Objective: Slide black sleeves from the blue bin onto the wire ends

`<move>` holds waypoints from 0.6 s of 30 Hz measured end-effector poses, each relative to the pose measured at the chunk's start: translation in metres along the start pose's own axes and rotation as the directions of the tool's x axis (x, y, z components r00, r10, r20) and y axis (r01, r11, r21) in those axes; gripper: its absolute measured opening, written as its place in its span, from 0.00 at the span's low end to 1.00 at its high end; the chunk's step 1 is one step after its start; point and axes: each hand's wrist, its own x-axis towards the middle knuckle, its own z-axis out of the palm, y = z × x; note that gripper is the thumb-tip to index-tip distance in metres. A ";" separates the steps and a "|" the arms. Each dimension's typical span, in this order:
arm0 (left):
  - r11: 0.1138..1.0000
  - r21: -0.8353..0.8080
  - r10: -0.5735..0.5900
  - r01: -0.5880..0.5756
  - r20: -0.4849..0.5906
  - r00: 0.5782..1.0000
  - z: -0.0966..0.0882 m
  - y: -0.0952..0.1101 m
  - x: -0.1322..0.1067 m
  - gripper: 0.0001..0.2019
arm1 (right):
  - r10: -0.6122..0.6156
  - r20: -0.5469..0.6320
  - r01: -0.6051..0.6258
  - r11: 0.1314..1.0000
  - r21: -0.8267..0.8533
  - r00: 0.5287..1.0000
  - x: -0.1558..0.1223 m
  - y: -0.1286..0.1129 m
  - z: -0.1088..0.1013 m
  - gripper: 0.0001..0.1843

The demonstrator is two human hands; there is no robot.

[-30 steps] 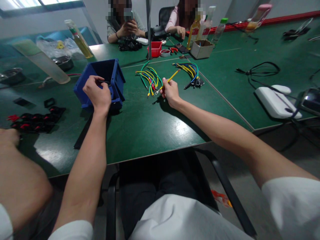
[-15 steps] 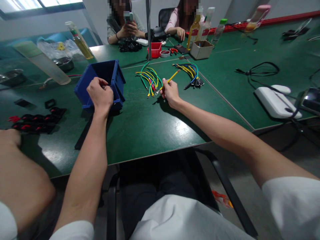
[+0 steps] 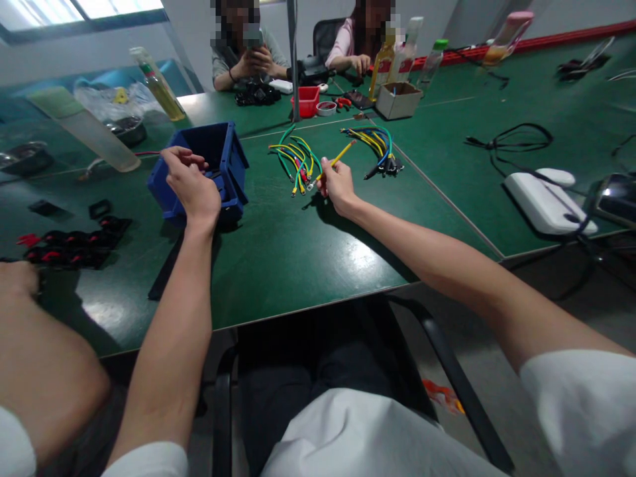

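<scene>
My left hand (image 3: 193,184) is over the near side of a blue plastic bin (image 3: 236,156), its fingers loosely stretched and apart, with nothing visible in them. The bin's contents are mostly hidden behind the hand. Between the fingertips of my right hand (image 3: 338,185) is a short yellow cable (image 3: 342,154), one end pointing up and away and a metal lug showing at the lower end. Just left of that hand lies a bunch of green, yellow and red cables (image 3: 299,162) with lugs. Beyond it to the right rests a second bunch (image 3: 380,146) with black ends.
Black parts with red pieces (image 3: 74,242) lie at the left, near another person's arm (image 3: 50,358). Two people sit across the green table (image 3: 298,265). A metal pole (image 3: 296,59), red box (image 3: 308,101), cardboard box (image 3: 399,99) and bottles stand farther back. A white device (image 3: 544,202) is at right.
My left hand has opened from a closed pose, its fingers spreading up and to the left over the bin. My right hand keeps the yellow cable in nearly the same place.
</scene>
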 end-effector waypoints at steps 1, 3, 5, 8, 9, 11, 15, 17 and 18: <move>1.000 0.007 -0.015 0.015 -0.003 1.000 -0.001 0.001 -0.001 0.11 | -0.003 0.002 0.003 1.000 -0.002 1.000 0.000 0.001 0.000 0.26; 1.000 0.000 -0.026 0.026 -0.005 1.000 -0.001 0.003 -0.002 0.14 | -0.010 0.000 0.010 1.000 -0.003 1.000 0.001 0.002 0.000 0.26; 0.999 -0.004 -0.038 0.038 -0.008 0.999 -0.001 0.004 -0.002 0.18 | -0.016 -0.008 0.016 1.000 -0.001 1.000 0.002 0.002 0.000 0.26; 0.995 0.032 -0.090 0.090 -0.009 0.996 -0.003 0.006 -0.003 0.20 | -0.019 -0.005 0.019 1.000 -0.006 1.000 0.001 0.001 0.000 0.27; 0.994 0.043 -0.099 0.099 0.003 0.995 -0.003 0.006 -0.004 0.21 | -0.018 -0.002 0.018 1.000 -0.009 1.000 0.000 0.000 0.000 0.27; 0.996 0.049 -0.078 0.076 0.045 0.996 -0.005 0.007 -0.004 0.21 | -0.016 -0.002 0.016 1.000 -0.011 1.000 -0.001 -0.001 0.000 0.26; 0.994 -0.020 0.106 -0.107 -0.032 0.994 -0.004 0.004 -0.003 0.19 | -0.008 -0.012 0.008 1.000 -0.006 1.000 0.000 0.000 0.000 0.26; 0.977 -0.043 0.202 -0.210 -0.156 0.967 -0.002 0.002 -0.003 0.18 | -0.006 -0.008 0.006 1.000 0.002 1.000 0.002 0.002 0.000 0.26; 0.967 -0.046 0.236 -0.250 -0.200 0.951 0.000 0.001 -0.004 0.18 | -0.008 -0.005 0.008 1.000 0.007 1.000 0.004 0.004 -0.001 0.26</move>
